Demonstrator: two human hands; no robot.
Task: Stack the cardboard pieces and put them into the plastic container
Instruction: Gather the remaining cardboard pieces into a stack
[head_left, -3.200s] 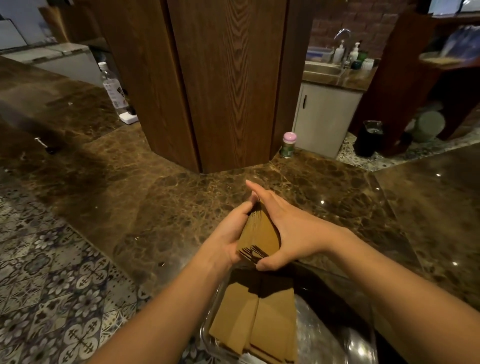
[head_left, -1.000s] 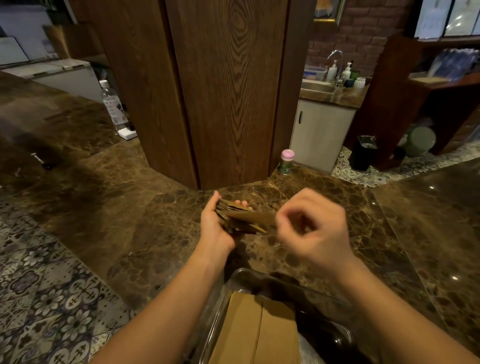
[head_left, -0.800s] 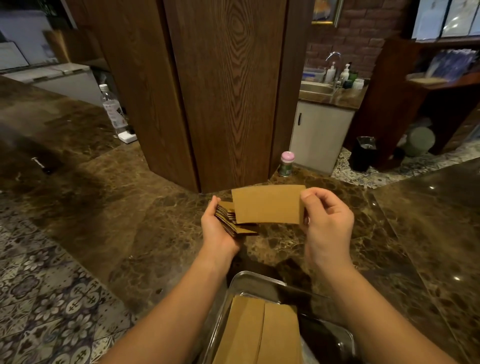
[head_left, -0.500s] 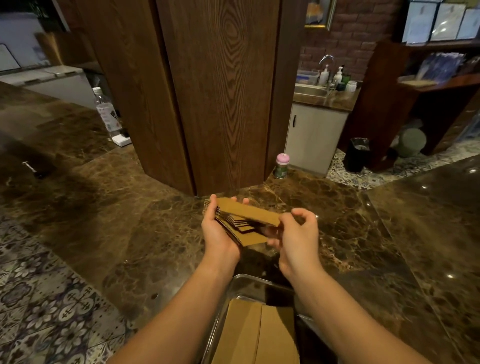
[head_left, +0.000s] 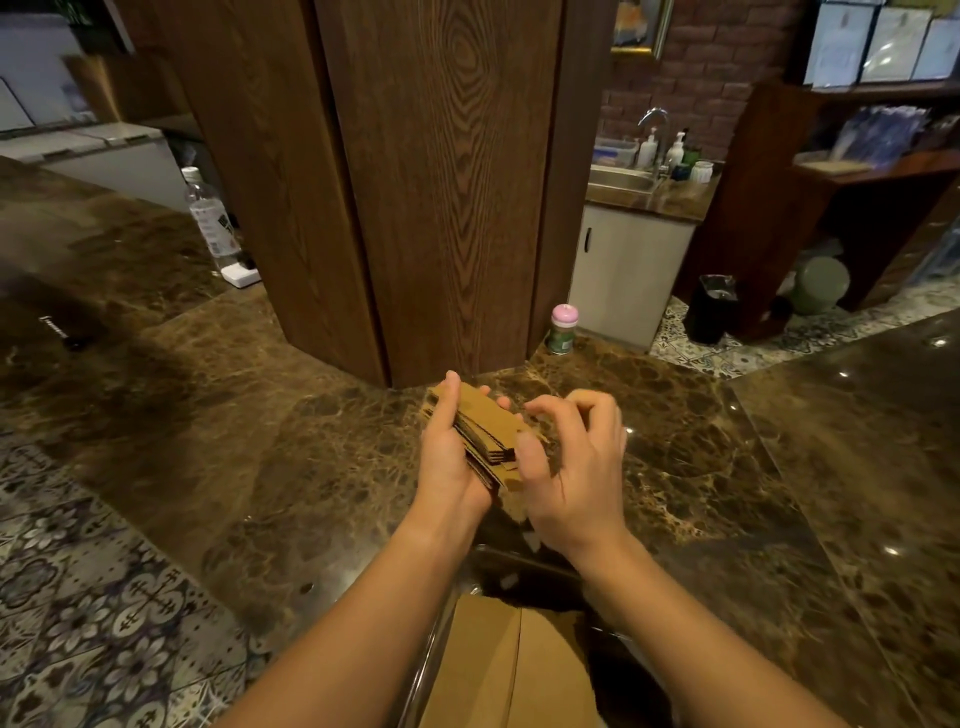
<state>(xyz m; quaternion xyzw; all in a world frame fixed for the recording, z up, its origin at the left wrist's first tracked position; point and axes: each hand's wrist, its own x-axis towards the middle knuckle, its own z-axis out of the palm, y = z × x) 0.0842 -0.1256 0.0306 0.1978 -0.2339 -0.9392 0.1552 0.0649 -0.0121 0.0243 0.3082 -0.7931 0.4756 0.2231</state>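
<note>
Cardboard stack (head_left: 485, 434) gripped in L hand (head_left: 449, 462) | R hand (head_left: 574, 467) curled at stack edge, thumb touching | container (head_left: 426, 670) below, cardboard inside

A dark brown marble counter (head_left: 291, 467) wraps around a wooden pillar (head_left: 441, 182). Right of the pillar's base stands a small pink-capped jar (head_left: 563, 329); left of the pillar, a clear bottle (head_left: 208, 221) and a white block (head_left: 240, 275). Nearest the camera, in front of the pillar, sits what seems a clear plastic container (head_left: 421, 670) holding flat cardboard (head_left: 509, 670).
</note>
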